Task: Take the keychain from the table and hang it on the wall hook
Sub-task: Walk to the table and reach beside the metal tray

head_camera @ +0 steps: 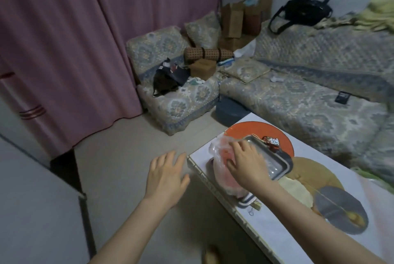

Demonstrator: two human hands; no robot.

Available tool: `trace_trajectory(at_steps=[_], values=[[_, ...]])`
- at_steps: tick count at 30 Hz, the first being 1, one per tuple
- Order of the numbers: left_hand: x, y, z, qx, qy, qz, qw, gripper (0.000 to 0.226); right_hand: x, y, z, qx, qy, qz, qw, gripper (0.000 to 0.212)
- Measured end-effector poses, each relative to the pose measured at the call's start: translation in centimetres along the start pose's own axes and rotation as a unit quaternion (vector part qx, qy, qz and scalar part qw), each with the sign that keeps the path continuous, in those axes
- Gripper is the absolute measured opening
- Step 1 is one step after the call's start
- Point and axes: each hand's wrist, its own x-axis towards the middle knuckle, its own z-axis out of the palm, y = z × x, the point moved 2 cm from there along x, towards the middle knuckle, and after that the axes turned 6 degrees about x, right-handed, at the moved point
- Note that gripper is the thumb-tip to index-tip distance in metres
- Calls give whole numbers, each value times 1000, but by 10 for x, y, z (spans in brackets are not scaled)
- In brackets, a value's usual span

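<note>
A small red, white and black keychain-like charm (271,142) lies at the far rim of a grey rectangular tray (283,164) on the white table (275,231). My right hand (245,162) rests with spread, bent fingers on a translucent plastic bag with something red inside (223,170), which sits on the tray's left part; the hand is a short way left of the charm and holds nothing. My left hand (166,176) hovers open over the floor, just left of the table's edge. No wall hook is in view.
A small brass-coloured object with a wire ring (255,206) lies at the tray's near end. A patterned sofa (298,97) and armchair (177,102) stand beyond the table, with a black bag (307,11), boxes (241,21) and a pink curtain (74,40).
</note>
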Motion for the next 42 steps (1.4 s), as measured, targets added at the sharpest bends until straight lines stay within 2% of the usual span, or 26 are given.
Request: trace_trajectory(at_steps=[6, 11, 18, 25, 30, 35, 40, 42], values=[[160, -40, 38, 4, -21, 77, 997, 53, 126, 28, 26, 7, 32, 115, 993, 42], [276, -58, 65, -7, -36, 139, 990, 53, 209, 42, 41, -21, 18, 193, 981, 44], [418, -49, 120, -3, -71, 302, 951, 53, 288, 57, 80, -37, 34, 333, 942, 43], [528, -46, 156, -30, -75, 496, 865, 51, 335, 56, 116, -11, 81, 492, 867, 43], [591, -29, 178, -25, -44, 586, 809, 47, 351, 67, 130, -17, 76, 580, 811, 43], [628, 24, 220, 15, -81, 666, 741, 47, 366, 105, 153, -10, 76, 646, 760, 40], [662, 89, 265, 71, -93, 751, 650, 54, 384, 164, 174, 18, 83, 695, 714, 36], [680, 122, 280, 81, -101, 771, 624, 55, 391, 188, 180, 23, 85, 710, 699, 37]])
